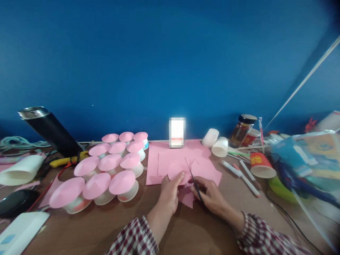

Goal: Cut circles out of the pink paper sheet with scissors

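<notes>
Between thumb and fingers, my left hand (170, 193) pinches a round piece of pink paper (175, 170). My right hand (211, 193) grips dark scissors (196, 186), whose blades point up and away beside the round piece's right edge. Whether the blades touch the paper I cannot tell. Below the two hands lie pink paper scraps (187, 198). Larger pink sheets (152, 159) are spread on the table behind them. To the left stand rows of upturned paper cups, each topped with a shallow pink paper cone (122, 182).
A tilted black flask (50, 129) and yellow-handled pliers (69, 159) lie at the left. White cups (220, 147), a jar of brown liquid (242, 131), several markers (243, 179) and a red cup (261, 165) are at the right. A blurred bright device (177, 131) stands against the blue wall.
</notes>
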A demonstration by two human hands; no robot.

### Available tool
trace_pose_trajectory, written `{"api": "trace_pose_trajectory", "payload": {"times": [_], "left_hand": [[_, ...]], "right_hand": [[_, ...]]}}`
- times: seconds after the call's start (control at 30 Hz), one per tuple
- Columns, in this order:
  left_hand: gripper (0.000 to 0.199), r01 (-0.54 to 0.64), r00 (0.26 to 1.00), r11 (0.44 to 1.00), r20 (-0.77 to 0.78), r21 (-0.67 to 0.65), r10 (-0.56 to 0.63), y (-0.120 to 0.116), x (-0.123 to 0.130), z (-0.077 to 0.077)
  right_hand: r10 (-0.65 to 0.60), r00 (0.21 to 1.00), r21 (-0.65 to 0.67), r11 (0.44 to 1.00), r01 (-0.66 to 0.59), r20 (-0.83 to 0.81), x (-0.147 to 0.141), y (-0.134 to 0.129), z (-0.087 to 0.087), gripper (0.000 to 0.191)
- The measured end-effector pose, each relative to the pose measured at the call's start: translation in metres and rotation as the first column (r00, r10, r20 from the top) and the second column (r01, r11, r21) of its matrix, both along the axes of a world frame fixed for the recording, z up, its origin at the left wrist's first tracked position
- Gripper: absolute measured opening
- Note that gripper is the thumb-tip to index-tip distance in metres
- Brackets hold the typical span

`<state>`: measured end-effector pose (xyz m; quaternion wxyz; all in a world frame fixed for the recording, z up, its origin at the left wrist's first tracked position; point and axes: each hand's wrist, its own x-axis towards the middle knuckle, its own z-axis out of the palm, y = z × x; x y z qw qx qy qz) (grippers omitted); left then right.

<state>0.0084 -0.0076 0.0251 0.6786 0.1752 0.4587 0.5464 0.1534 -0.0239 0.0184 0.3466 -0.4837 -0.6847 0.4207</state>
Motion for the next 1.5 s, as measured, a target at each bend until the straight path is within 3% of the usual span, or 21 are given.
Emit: {"api": "trace_pose_trajectory", "payload": {"times": [0.23, 0.47, 1.5], "left_hand": [[0.038, -0.008, 1.000, 1.000, 0.014, 0.008, 0.008, -0.0007, -0.0005, 0.0006], [0.040, -0.050, 0.998, 0.995, -0.039, -0.083, 0.047, 0.0021, -0.0002, -0.0031], [0.037, -0.079, 0.997, 0.997, 0.005, -0.017, 0.079, 0.0001, -0.0010, -0.0019]], "right_hand": [[0.004, 1.000, 0.011, 1.000, -0.004, 0.016, 0.0009, 0.0000, -0.0003, 0.021], [-0.012, 1.000, 0.007, 1.000, 0.012, 0.017, 0.0018, 0.0002, -0.0026, 0.020], [-0.013, 1.000, -0.007, 1.000, 0.013, 0.019, -0.0003, -0.0006, 0.0025, 0.020]]}}
